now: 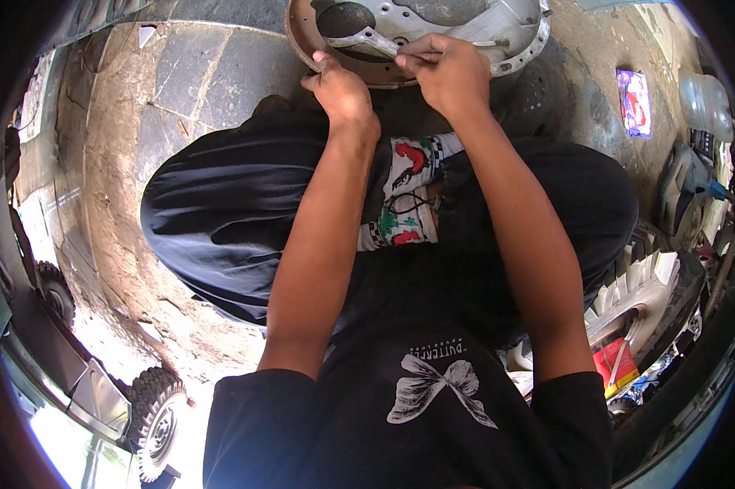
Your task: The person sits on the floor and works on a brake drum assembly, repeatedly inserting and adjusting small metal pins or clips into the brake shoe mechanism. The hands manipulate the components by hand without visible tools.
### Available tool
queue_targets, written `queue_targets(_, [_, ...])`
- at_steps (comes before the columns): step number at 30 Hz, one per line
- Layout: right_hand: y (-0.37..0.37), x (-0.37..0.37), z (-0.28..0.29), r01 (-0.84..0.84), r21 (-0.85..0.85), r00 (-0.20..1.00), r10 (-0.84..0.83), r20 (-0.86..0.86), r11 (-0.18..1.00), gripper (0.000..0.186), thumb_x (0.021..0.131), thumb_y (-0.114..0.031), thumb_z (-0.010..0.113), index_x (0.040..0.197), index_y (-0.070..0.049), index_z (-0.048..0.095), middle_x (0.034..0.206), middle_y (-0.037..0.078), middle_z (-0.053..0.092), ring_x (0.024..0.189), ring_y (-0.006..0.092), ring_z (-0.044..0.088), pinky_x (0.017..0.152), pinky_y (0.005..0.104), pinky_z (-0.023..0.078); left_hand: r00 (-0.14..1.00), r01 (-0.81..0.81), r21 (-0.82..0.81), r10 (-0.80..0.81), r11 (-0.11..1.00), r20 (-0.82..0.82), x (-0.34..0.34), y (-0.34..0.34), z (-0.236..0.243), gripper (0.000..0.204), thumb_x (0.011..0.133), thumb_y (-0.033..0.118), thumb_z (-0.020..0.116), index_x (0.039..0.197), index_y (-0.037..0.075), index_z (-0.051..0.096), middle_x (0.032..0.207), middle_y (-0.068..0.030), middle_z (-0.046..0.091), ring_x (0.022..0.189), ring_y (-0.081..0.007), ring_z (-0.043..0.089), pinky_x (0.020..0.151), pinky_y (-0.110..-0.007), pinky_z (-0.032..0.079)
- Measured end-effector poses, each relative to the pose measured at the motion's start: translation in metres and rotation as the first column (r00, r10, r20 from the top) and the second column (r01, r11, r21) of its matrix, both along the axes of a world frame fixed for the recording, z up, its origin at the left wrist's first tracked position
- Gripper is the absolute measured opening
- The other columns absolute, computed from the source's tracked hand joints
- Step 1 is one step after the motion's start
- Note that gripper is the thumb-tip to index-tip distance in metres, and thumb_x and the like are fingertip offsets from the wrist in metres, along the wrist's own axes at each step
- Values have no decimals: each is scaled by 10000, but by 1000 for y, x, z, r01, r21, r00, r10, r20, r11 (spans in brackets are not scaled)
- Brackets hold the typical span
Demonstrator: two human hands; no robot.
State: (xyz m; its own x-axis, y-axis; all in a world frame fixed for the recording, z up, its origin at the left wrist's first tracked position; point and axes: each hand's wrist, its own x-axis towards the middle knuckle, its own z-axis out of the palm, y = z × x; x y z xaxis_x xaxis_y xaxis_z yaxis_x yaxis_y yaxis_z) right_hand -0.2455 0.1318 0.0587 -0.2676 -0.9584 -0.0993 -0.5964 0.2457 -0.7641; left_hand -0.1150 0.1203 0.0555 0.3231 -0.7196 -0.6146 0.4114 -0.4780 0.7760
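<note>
A large round metal housing (514,57) with holes along its rim and openings inside stands at the top of the head view, cut off by the frame edge. My left hand (341,91) grips its near left rim, thumb on top, the other fingers mostly hidden. My right hand (455,77) is closed in a pinch over the near inner part of the housing. A thin pale piece (485,43) shows beside its knuckles; whether I hold it or it belongs to the housing, I cannot tell.
I sit cross-legged on a worn tiled floor (180,69). A purple and red packet (633,103) and a clear plastic container (706,106) lie to the right. Nearer right is a large tyre (653,293); small knobbly wheels (159,420) stand at lower left.
</note>
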Motion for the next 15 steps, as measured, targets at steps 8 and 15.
queue_targets(8, [2, 0, 2, 0, 42, 994, 4, -108, 999, 140, 873, -221, 876, 988, -148, 845, 892, 38, 829, 841, 168, 788, 792, 326, 577, 1000, 1, 17, 0, 1000, -22, -2, -2, 3, 697, 1161, 400, 377, 1591, -99, 149, 1610, -308, 359, 1447, -377, 459, 1223, -476, 357])
queue_targets(15, [-3, -4, -3, 24, 32, 995, -20, -98, 999, 181, 840, -286, 905, 980, -184, 851, 927, 23, 833, 877, 168, 784, 813, 346, 570, 997, -70, 6, 69, 998, 16, -6, -6, -13, 627, 1153, 376, 425, 1587, -52, 283, 1579, -266, 437, 1382, -397, 521, 1181, -549, 427])
